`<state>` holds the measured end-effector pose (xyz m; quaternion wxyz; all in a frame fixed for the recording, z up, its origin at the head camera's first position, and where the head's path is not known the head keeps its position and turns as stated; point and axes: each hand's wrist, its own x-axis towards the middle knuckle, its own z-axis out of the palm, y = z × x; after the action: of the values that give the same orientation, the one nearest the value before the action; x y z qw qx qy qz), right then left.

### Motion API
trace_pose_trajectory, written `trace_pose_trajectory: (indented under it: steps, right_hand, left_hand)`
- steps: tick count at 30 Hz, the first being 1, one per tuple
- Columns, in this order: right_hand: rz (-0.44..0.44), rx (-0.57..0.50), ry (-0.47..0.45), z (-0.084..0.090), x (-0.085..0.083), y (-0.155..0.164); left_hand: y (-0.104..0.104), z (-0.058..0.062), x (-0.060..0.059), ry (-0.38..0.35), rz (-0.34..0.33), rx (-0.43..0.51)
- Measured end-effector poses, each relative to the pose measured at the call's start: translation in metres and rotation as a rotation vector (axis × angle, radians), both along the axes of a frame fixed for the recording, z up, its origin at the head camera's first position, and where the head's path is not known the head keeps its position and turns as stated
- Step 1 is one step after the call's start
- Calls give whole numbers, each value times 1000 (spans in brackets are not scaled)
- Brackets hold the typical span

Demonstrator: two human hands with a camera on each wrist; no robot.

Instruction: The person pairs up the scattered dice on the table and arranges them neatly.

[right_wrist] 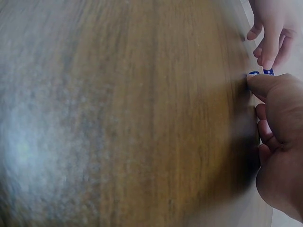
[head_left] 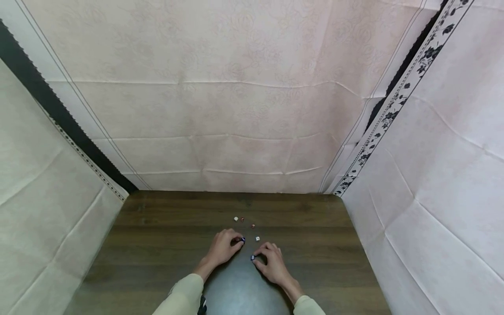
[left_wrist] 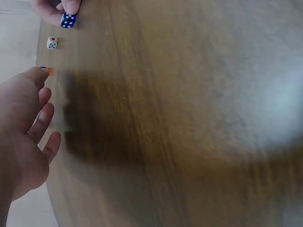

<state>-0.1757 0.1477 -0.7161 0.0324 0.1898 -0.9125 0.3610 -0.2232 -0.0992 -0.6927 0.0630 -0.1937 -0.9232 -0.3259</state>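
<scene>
Both hands work at picking small dice off a dark wooden table (head_left: 157,245). From left to right: the left hand (head_left: 223,248) lies knuckles-up with its fingers curled, the fingertips closing on a blue die (head_left: 243,239) at their tips; the grip appears to be a pinch between thumb and forefinger. Just right of those fingertips a white die (head_left: 257,238) sits loose. The right hand (head_left: 271,262) likewise curls its fingers and pinches a second blue die (head_left: 253,257) at the thumb tip. Beyond both sets of fingertips lie a further white die (head_left: 236,218) and two red dice (head_left: 253,226) (untouched). Judged step: grasping. The next move probably calls for a clean lift without disturbing the nearby white die.
</scene>
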Motion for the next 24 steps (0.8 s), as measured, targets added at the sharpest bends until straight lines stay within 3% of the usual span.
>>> trace_pose_trajectory:
  steps: [10,24]
  right_hand:
    - [-1,-2,-28,1,0,-1]
    - [-3,0,-1,1,0,-1]
  left_hand:
    - [-2,6,21,2,-20,-1]
    - [-2,0,44,28,-20,22]
